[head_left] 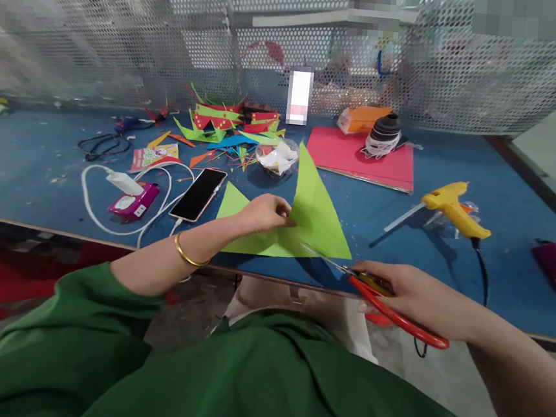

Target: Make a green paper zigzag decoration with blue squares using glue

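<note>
A sheet of lime-green paper (320,215) lies at the front edge of the blue table, with one pointed part raised. My left hand (265,214) is closed on it near the middle, fingertips pinching the paper. My right hand (407,294) grips a pair of scissors with red handles (395,319). The scissor blades point left and reach in at the paper's lower edge, close to my left fingers. How far apart the blades stand is hard to make out, as the paper partly covers them.
A yellow glue gun (449,201) lies at right. Behind the paper are a bowl of scraps (277,156), coloured paper strips (235,141) and a pink board (360,156). A phone (199,194), white cable (85,188) and purple power box (135,201) lie at left.
</note>
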Demonstrator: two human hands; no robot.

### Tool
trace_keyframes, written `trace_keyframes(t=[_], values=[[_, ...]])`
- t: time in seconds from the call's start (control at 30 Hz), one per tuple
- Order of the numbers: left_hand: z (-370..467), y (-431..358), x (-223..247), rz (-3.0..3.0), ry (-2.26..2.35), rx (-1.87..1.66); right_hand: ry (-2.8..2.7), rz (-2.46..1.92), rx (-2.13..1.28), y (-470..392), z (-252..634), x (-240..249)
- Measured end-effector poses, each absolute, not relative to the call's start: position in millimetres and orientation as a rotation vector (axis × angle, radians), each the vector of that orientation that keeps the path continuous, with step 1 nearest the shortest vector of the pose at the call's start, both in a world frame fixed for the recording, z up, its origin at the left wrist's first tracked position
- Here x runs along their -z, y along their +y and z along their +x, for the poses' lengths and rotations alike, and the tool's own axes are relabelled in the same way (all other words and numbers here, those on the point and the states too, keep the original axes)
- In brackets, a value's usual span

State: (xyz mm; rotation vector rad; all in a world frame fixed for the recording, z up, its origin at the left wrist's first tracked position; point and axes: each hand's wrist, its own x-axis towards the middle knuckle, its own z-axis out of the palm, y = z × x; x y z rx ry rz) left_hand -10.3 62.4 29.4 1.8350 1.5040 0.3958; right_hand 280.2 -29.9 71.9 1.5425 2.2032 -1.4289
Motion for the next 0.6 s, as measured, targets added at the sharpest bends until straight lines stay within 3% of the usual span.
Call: trace_keyframes(t=[0.3, 0.6], values=[[2, 68, -14, 1.790, 1.355, -0.696, 2.223, 1.601, 1.403, -26, 284, -68], [6, 76, -12, 1.544, 1.206, -0.923, 2.141, 1.518, 1.787, -22, 297, -58]])
